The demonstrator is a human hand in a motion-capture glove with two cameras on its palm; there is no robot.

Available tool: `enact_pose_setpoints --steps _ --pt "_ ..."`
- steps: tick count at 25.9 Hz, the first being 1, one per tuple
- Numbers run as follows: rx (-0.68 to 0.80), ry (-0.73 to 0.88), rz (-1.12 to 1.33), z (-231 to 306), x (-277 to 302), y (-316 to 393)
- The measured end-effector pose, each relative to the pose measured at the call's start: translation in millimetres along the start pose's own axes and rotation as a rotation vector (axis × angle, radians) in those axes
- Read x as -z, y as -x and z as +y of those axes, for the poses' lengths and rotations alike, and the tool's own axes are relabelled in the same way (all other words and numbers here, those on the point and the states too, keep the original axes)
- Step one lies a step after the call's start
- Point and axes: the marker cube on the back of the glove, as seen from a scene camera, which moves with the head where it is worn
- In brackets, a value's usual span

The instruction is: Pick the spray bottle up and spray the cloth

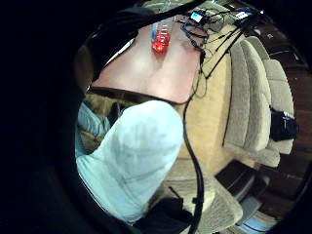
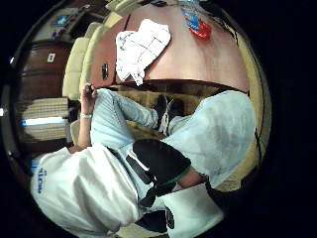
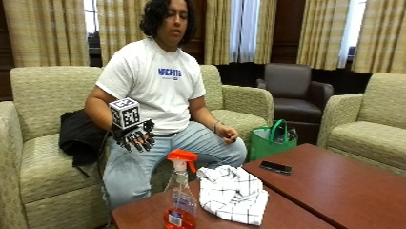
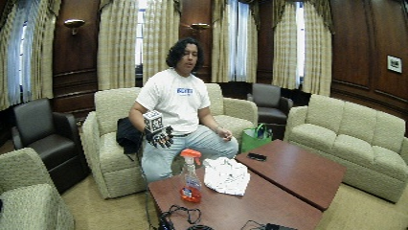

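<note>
Standing nearest on the table [image 3: 329, 191], the spray bottle [image 3: 179, 195] with its orange trigger is sitting upright, untouched. Just beside it to the right, the checked cloth [image 3: 231, 193] is lying crumpled. Behind them, the gloved right hand [image 3: 134, 136] is hovering above the person's knee, fingers hanging relaxed, gripping nothing.

Your R hand [image 3: 134, 135] hangs above your thigh, fingers loosely curled, holding nothing; L hand [image 3: 227, 134] rests on lap.
</note>
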Motion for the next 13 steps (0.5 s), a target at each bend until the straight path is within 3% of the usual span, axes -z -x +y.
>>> enact_pose_setpoints --steps 13 --pt "-0.013 -0.001 -0.017 -0.7 -3.3 -4.4"
